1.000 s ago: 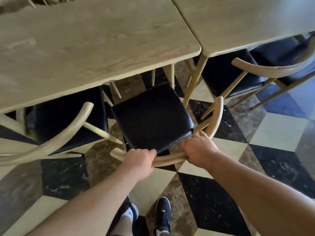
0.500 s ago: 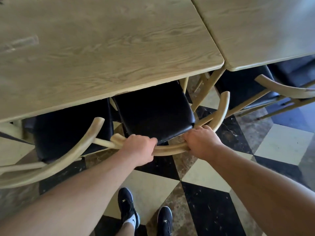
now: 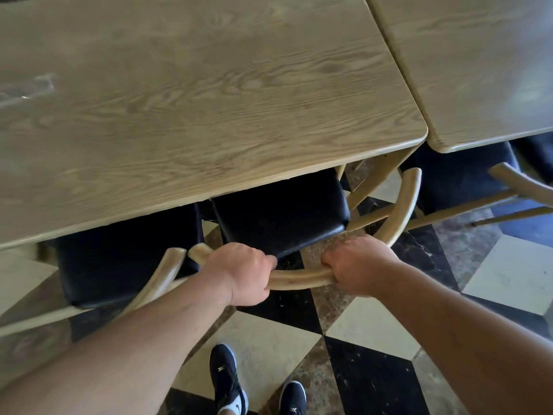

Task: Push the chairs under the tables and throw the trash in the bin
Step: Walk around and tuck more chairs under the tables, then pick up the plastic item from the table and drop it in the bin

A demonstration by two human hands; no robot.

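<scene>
1. The table [image 3: 179,115], a pale wood-grain slab with rounded corners, now covers most of the middle chair's seat; half a second ago more of that seat showed in front of its near edge.
2. A second table [image 3: 478,70] of the same wood stands just beside it on the right, a thin gap between them.
3. The floor [image 3: 374,384] is glossy stone in black, cream and brown diamonds.
4. The chair [image 3: 281,217] has a square black padded seat and a curved, pale wooden back rail; its front is under the table's near edge, close to the right corner.
5. A like chair [image 3: 119,265] sits to its left, rail ends almost touching; another [image 3: 457,175] is under the second table.
6. The left hand [image 3: 239,271] and right hand [image 3: 356,265] are both curled tight around the back rail, apart from each other.
7. Two dark shoes [image 3: 227,381] stand below.
</scene>
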